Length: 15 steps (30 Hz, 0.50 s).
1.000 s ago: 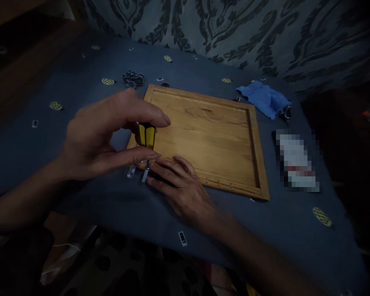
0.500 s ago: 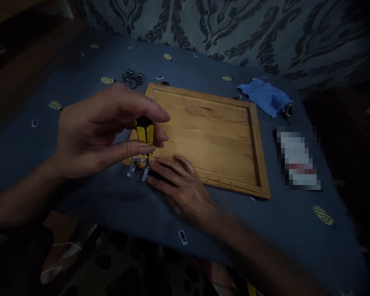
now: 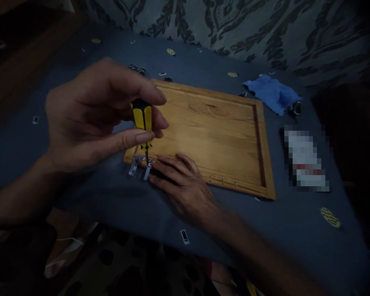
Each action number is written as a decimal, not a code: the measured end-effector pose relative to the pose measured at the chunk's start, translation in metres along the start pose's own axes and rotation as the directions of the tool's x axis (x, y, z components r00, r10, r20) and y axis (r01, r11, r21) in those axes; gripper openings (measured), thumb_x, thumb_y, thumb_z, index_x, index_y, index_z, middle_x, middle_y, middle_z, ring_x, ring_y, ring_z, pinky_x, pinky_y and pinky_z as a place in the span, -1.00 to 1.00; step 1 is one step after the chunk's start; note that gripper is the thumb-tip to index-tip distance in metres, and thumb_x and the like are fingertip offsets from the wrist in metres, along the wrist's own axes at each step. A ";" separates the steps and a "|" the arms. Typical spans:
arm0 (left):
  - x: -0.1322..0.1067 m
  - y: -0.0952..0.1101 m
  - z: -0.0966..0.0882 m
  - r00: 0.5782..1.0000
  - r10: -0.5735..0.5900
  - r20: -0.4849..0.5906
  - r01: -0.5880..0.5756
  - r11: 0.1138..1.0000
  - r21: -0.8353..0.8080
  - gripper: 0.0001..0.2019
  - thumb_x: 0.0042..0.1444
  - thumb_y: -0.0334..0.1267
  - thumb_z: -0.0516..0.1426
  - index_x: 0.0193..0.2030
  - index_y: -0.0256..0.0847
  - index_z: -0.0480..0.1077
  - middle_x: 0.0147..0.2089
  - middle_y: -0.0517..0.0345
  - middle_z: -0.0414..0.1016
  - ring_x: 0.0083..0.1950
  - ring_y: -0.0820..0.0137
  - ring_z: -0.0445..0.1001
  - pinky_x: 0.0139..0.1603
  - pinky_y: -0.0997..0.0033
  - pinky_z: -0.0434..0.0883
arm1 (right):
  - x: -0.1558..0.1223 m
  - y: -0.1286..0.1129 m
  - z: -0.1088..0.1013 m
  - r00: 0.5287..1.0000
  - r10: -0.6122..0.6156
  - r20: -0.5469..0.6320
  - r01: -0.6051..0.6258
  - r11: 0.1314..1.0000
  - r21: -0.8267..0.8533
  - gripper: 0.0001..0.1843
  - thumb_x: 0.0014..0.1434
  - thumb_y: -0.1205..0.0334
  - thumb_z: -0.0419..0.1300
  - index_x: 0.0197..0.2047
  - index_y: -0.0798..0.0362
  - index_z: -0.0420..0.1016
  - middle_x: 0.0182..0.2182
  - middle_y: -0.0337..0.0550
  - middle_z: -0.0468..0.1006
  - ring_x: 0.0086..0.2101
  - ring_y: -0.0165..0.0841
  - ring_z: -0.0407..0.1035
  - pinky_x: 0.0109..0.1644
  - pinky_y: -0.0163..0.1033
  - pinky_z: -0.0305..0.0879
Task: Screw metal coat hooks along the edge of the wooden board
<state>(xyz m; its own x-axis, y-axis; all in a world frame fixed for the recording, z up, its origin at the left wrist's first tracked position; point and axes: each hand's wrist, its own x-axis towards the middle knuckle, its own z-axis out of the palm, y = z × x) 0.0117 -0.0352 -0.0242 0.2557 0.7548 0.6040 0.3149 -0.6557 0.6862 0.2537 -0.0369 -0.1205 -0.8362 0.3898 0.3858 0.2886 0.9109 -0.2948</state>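
Navy tablecloth bears wooden panel; left hand grips screwdriver; right hand lies flat.

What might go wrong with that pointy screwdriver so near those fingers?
1. The yellow-and-black screwdriver stands upright in the left hand, its tip right beside the right hand's fingertips; a slip might jab them.
2. The small silver metal bracket hangs off the near corner of the rectangular wooden board; it may twist if the tip skids.
3. The light is dim, so aiming is harder.
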 end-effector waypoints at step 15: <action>0.001 -0.001 0.004 0.998 0.054 0.031 -0.055 0.998 0.019 -0.72 0.19 -0.39 0.32 0.03 -0.24 0.47 -0.12 0.21 0.51 -0.11 0.41 0.66 -0.11 0.30 0.73 | 0.000 0.000 0.000 1.000 0.007 0.006 -0.007 1.000 -0.007 -0.62 0.41 0.39 0.12 0.23 0.00 0.52 0.26 -0.10 0.52 0.29 -0.16 0.30 0.41 0.18 0.13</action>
<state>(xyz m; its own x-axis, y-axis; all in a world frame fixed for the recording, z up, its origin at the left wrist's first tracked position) 0.0151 -0.0344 -0.0257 0.3006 0.7181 0.6277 0.3178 -0.6959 0.6440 0.2539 -0.0373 -0.1202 -0.8371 0.3949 0.3784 0.2974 0.9093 -0.2911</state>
